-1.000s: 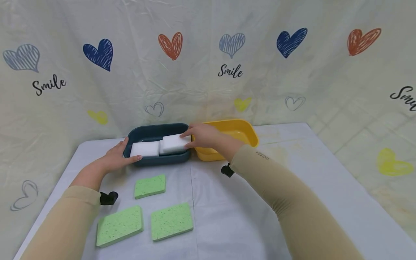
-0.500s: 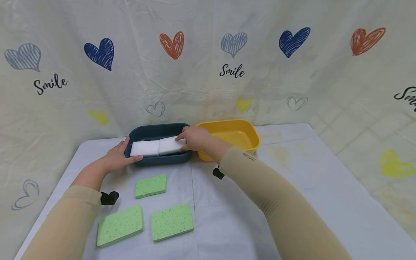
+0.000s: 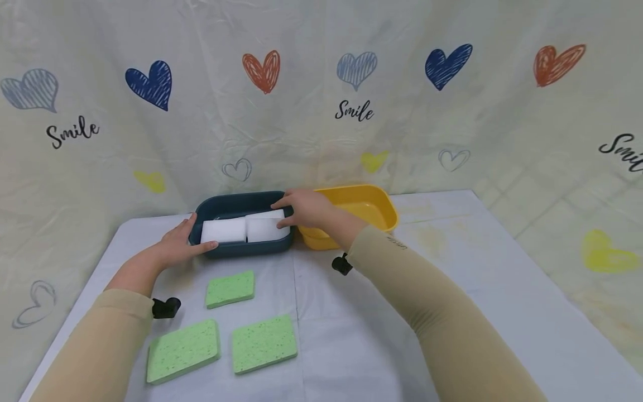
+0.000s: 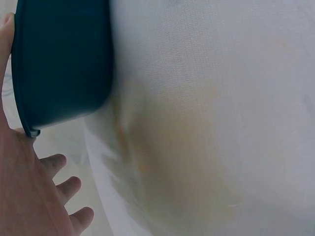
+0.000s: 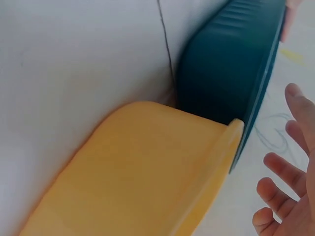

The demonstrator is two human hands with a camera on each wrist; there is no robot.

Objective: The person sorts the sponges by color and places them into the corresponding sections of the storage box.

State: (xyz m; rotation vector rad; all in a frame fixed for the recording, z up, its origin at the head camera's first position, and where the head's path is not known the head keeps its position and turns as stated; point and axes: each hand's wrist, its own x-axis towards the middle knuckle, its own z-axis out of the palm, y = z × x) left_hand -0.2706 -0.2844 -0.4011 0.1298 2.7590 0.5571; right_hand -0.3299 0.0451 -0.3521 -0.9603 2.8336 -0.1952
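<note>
Sponges: two white blocks (image 3: 245, 229) lie end to end between the hands, long axis hand to hand; left hand (image 3: 180, 243) grips the teal tub (image 3: 236, 204), right hand (image 3: 306, 207) rests slack-fingered on the nearer block.

Three green sponges (image 3: 228, 326) lie on the white-covered bench (image 3: 502, 290), nearer the person than the left hand (image 3: 178, 243), two large ones side by side and a smaller one (image 3: 230, 288) beyond them. A yellow tub (image 3: 369, 206) stands just beyond the right hand (image 3: 306, 207). A cream backdrop (image 3: 321, 100) printed with hearts and "Smile" hangs behind.
</note>
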